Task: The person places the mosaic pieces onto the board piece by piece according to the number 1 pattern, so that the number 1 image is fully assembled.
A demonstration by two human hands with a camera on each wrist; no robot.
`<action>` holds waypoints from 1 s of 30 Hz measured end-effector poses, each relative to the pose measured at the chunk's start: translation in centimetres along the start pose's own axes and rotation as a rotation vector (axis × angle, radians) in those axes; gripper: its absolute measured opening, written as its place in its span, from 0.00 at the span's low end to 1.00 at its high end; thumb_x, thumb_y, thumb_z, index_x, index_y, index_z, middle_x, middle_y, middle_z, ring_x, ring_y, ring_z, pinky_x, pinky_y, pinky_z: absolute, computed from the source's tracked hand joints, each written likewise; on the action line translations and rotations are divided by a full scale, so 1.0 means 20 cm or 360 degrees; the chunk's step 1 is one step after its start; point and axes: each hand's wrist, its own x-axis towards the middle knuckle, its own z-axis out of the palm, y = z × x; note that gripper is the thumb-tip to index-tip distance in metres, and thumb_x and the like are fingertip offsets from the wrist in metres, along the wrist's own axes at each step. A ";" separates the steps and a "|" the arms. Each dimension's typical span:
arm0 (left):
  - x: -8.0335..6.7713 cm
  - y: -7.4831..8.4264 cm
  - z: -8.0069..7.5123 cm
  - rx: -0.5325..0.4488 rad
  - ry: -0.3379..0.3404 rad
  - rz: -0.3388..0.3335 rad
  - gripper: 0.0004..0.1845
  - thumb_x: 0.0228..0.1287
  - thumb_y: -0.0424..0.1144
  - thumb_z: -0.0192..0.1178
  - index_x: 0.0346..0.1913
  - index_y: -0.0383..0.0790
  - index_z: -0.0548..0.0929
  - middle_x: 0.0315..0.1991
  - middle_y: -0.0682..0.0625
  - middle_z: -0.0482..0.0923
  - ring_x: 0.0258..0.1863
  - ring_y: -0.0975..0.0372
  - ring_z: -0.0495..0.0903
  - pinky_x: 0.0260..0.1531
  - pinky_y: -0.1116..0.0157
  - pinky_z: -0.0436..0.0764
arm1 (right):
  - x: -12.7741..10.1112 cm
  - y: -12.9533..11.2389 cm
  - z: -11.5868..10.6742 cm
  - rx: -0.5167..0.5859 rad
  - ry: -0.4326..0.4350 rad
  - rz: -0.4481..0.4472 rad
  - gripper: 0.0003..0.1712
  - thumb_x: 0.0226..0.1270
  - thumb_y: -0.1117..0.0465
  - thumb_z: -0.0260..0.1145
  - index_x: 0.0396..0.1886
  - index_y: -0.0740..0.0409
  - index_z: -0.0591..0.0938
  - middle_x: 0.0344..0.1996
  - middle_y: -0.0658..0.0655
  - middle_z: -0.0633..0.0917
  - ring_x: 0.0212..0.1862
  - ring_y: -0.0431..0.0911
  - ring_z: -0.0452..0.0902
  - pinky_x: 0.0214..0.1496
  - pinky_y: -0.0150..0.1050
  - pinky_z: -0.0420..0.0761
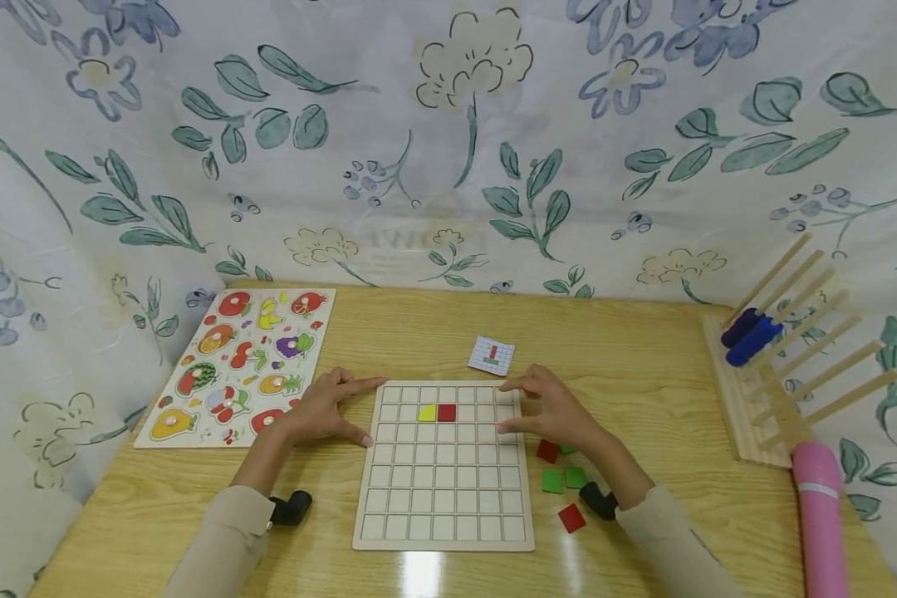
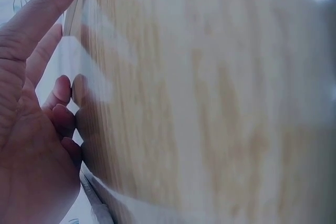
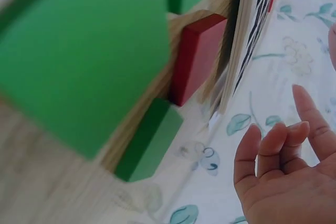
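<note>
A pale wooden grid board lies on the table in the head view. Side by side in its second row sit a yellow piece, cut slanted on one side, and a red square tile. My left hand touches the board's left edge, index finger and thumb spread apart; in the left wrist view its other fingertips rest at the tabletop. Over the board's upper right edge, my right hand has thumb and index finger apart with nothing between them. Its remaining fingers curve loosely in the right wrist view.
Loose green tiles and red tiles lie right of the board. Behind it is a small pattern card. A fruit puzzle board lies left; a pegged wooden rack and pink cylinder are right. Floral cloth hangs behind.
</note>
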 end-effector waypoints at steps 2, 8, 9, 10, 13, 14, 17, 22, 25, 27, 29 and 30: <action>0.00 0.00 0.00 0.0009 -0.0002 -0.0002 0.51 0.37 0.59 0.80 0.71 0.59 0.72 0.40 0.48 0.60 0.39 0.58 0.58 0.39 0.59 0.59 | -0.02 0.01 -0.01 -0.0010 0.0015 0.0009 0.33 0.49 0.52 0.82 0.54 0.60 0.84 0.37 0.59 0.71 0.42 0.49 0.64 0.43 0.43 0.68; 0.00 0.00 0.00 0.0016 0.0009 -0.0010 0.51 0.37 0.59 0.80 0.71 0.60 0.72 0.40 0.48 0.60 0.40 0.57 0.58 0.40 0.59 0.59 | -0.06 0.05 -0.02 0.0005 0.0065 0.0013 0.32 0.48 0.52 0.82 0.54 0.59 0.84 0.36 0.60 0.71 0.41 0.51 0.64 0.41 0.42 0.67; 0.00 0.00 0.00 0.0015 0.0009 -0.0007 0.51 0.37 0.59 0.80 0.71 0.60 0.72 0.40 0.48 0.60 0.40 0.57 0.58 0.40 0.59 0.59 | -0.06 0.05 -0.02 0.0011 0.0070 0.0007 0.33 0.48 0.52 0.82 0.54 0.59 0.84 0.35 0.60 0.70 0.41 0.51 0.64 0.41 0.41 0.67; 0.00 0.00 0.00 0.0009 0.0011 -0.0004 0.51 0.37 0.59 0.80 0.71 0.60 0.72 0.40 0.48 0.60 0.40 0.57 0.57 0.39 0.59 0.59 | -0.07 0.06 -0.03 0.0022 0.0074 0.0004 0.33 0.48 0.52 0.82 0.54 0.59 0.84 0.35 0.61 0.70 0.40 0.52 0.64 0.41 0.41 0.67; 0.00 0.00 0.00 0.0017 0.0010 0.0004 0.50 0.38 0.59 0.80 0.71 0.59 0.72 0.39 0.48 0.59 0.40 0.57 0.57 0.39 0.59 0.58 | -0.08 0.07 -0.03 0.0043 0.0075 -0.0005 0.32 0.49 0.53 0.82 0.54 0.59 0.84 0.34 0.61 0.68 0.39 0.51 0.63 0.39 0.39 0.65; 0.00 0.00 0.00 0.0015 0.0009 0.0004 0.50 0.38 0.59 0.80 0.71 0.59 0.72 0.39 0.48 0.59 0.40 0.57 0.57 0.39 0.59 0.58 | -0.09 0.07 -0.03 0.0048 0.0073 -0.0007 0.32 0.49 0.53 0.81 0.55 0.59 0.84 0.34 0.60 0.68 0.39 0.51 0.62 0.40 0.39 0.65; 0.00 0.00 0.00 0.0009 0.0004 0.0011 0.50 0.38 0.58 0.80 0.71 0.58 0.72 0.39 0.48 0.58 0.39 0.57 0.56 0.39 0.58 0.58 | -0.10 0.08 -0.03 0.0057 0.0070 -0.0011 0.32 0.49 0.54 0.81 0.55 0.59 0.84 0.33 0.60 0.68 0.39 0.51 0.62 0.39 0.39 0.65; 0.00 0.01 0.00 0.0001 -0.0003 0.0021 0.51 0.38 0.57 0.80 0.71 0.57 0.72 0.39 0.48 0.58 0.39 0.57 0.56 0.39 0.58 0.57 | -0.12 0.07 -0.04 0.0045 0.0078 -0.0017 0.32 0.48 0.55 0.82 0.54 0.61 0.84 0.33 0.58 0.68 0.39 0.49 0.62 0.40 0.39 0.66; 0.00 0.00 0.00 0.0008 -0.0005 0.0018 0.51 0.38 0.57 0.80 0.71 0.57 0.72 0.39 0.48 0.58 0.39 0.57 0.56 0.39 0.58 0.58 | -0.13 0.07 -0.04 0.0039 0.0084 -0.0029 0.32 0.48 0.56 0.82 0.53 0.62 0.84 0.33 0.58 0.69 0.39 0.48 0.62 0.41 0.39 0.66; 0.00 0.00 0.00 0.0016 -0.0004 0.0018 0.51 0.38 0.58 0.80 0.71 0.57 0.72 0.39 0.48 0.59 0.39 0.57 0.56 0.39 0.58 0.58 | -0.14 0.08 -0.04 0.0031 0.0085 -0.0028 0.31 0.48 0.57 0.82 0.53 0.61 0.84 0.34 0.59 0.71 0.39 0.48 0.63 0.42 0.40 0.67; 0.00 0.00 0.00 0.0022 -0.0003 0.0021 0.50 0.38 0.58 0.80 0.71 0.58 0.72 0.39 0.48 0.59 0.39 0.57 0.56 0.39 0.58 0.58 | -0.15 0.08 -0.04 0.0003 0.0094 -0.0019 0.29 0.49 0.57 0.81 0.52 0.61 0.84 0.37 0.58 0.74 0.40 0.47 0.64 0.44 0.41 0.69; 0.00 0.00 0.00 0.0025 -0.0002 0.0023 0.50 0.38 0.58 0.80 0.71 0.58 0.72 0.39 0.48 0.59 0.39 0.57 0.56 0.39 0.58 0.58 | -0.16 0.09 -0.04 -0.0007 0.0097 -0.0013 0.28 0.50 0.57 0.81 0.51 0.60 0.85 0.38 0.57 0.75 0.41 0.47 0.65 0.44 0.41 0.70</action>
